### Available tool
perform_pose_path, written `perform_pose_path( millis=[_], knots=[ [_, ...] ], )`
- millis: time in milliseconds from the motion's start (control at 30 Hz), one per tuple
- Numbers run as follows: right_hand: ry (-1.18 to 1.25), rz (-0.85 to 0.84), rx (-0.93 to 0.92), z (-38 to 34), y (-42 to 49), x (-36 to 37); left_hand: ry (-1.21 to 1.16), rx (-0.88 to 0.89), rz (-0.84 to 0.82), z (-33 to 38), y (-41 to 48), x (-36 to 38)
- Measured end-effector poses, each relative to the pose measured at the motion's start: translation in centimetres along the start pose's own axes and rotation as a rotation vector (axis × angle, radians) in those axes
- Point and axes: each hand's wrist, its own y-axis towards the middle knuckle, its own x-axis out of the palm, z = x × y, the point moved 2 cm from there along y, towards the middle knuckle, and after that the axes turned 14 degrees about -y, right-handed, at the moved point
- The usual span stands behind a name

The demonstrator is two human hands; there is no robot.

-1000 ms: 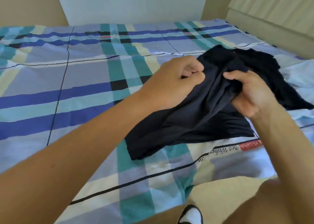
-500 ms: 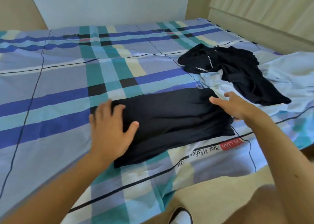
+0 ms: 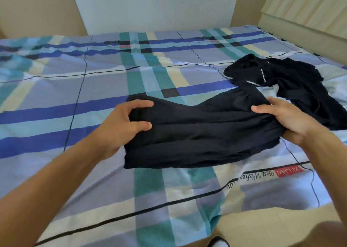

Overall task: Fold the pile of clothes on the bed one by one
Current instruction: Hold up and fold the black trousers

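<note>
Where the plaid bed sheet (image 3: 56, 115) wrinkles at lower right of frame, a red label (image 3: 289, 172) reads "XILIAN", upside down, beside script (image 3: 257, 177) reading "Best Wishes"; the words after it are lost in a crease. Dark garment (image 3: 202, 134) at centre frame, partly folded, lying on the sheet. Left hand (image 3: 122, 123) pinches its left edge, fingers curled. Right hand (image 3: 287, 119) grips the bunched right end. Upper right: black clothes pile (image 3: 293, 81) with pale dotted trim, cut off by the frame edge. Garment types not discernible.
</note>
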Motion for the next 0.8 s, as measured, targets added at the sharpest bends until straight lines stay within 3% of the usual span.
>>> perform_pose_path(
  millis=[100,200,233,300,367,467,533,700,800],
  knots=[
    [0.168,-0.062,-0.119,-2.5,-0.8,3.4,-0.031,-0.022,-0.009,3.4,-1.1,-5.4],
    [0.171,-0.138,-0.108,-3.0,-0.4,8.6,0.027,-0.121,0.071,3.0,-2.0,-10.8],
    [0.113,-0.172,-0.077,-2.7,-0.2,10.6,0.156,-0.17,0.139,1.8,-2.4,-12.3],
    [-0.061,-0.235,-0.016,-1.9,0.2,14.2,0.657,-0.208,0.244,-1.9,-3.1,-14.8],
    [-0.233,-0.266,-0.029,-1.3,0.5,16.4,0.978,-0.079,0.252,-5.2,-3.7,-15.1],
    [-0.378,-0.286,-0.046,-1.8,0.5,16.5,0.876,0.094,-0.013,-6.3,-3.7,-13.3],
    [-0.39,-0.331,-0.036,-1.9,0.1,15.5,0.88,0.078,-0.222,-6.5,-3.2,-12.4],
    [-0.421,-0.442,-0.154,-1.5,-1.0,14.4,1.13,-0.136,-0.453,-8.8,-2.6,-11.6],
    [-0.411,-0.465,-0.22,-1.8,-1.5,14.7,1.204,-0.178,-0.484,-9.5,-2.9,-11.1]
  ],
)
